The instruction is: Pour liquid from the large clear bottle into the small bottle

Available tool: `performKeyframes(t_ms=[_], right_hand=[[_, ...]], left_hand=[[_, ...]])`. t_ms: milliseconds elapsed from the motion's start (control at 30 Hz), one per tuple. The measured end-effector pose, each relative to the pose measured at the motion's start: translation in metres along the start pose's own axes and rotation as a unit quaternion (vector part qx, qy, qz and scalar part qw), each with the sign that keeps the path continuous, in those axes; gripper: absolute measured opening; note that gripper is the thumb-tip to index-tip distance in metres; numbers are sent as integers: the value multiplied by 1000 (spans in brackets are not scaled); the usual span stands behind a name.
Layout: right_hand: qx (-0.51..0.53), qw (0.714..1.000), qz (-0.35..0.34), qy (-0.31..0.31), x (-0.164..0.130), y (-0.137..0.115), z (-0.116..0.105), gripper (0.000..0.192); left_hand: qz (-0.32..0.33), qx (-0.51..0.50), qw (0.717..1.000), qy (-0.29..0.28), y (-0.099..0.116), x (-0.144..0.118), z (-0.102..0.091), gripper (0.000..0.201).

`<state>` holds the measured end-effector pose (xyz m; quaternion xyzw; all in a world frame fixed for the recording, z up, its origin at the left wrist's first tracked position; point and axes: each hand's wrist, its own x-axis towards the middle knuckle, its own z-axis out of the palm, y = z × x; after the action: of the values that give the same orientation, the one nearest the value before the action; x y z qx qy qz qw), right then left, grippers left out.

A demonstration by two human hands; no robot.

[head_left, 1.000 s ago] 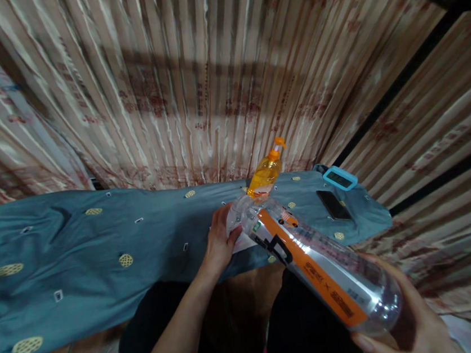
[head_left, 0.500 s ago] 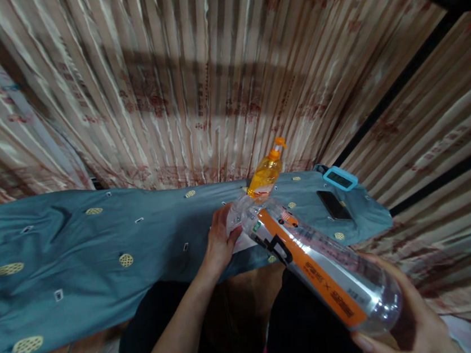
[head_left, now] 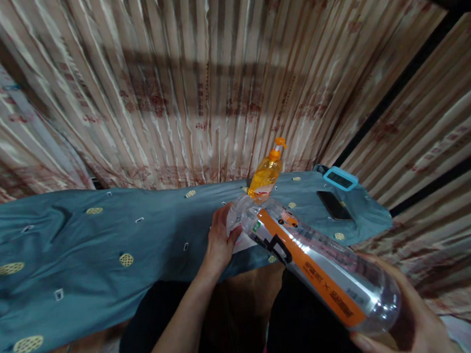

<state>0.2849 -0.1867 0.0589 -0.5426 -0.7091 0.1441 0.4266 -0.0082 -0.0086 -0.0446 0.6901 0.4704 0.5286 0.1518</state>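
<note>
A large clear plastic bottle (head_left: 314,269) with an orange and silver label is tilted, its base toward me and its neck pointing away and down to the left. My right hand (head_left: 408,315) is closed around the base end. Under the neck is a small clear container (head_left: 235,215), perhaps a cup, partly hidden by the bottle. My left hand (head_left: 220,237) grips its left side. Whether liquid passes between the two cannot be made out. Just behind them stands a pump bottle (head_left: 265,176) of amber liquid with an orange pump top.
A blue-green cloth (head_left: 148,232) with yellow prints covers the narrow surface. White paper (head_left: 243,244) lies beneath the clear container. To the right are a dark phone (head_left: 333,205) and a blue-framed device (head_left: 340,178). Patterned curtains (head_left: 190,79) hang behind; a dark bar (head_left: 396,90) crosses at right.
</note>
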Motion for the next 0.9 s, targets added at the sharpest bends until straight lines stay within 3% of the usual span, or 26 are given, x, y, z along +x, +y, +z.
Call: performKeyframes(t_ms=[200, 367, 567, 900], right_hand=[[-13, 1000, -1, -9, 0, 2, 0, 80], [-1, 998, 34, 44, -1, -7, 5, 69], [-50, 998, -19, -37, 2, 4, -7, 81], [-49, 998, -7, -29, -4, 5, -6, 80]], left_hand=[[-21, 4, 1000, -18, 2, 0, -2, 53], [-13, 5, 1000, -13, 2, 0, -2, 53], [-4, 4, 1000, -2, 1, -1, 0, 53], [-12, 13, 1000, -11, 2, 1, -2, 54]])
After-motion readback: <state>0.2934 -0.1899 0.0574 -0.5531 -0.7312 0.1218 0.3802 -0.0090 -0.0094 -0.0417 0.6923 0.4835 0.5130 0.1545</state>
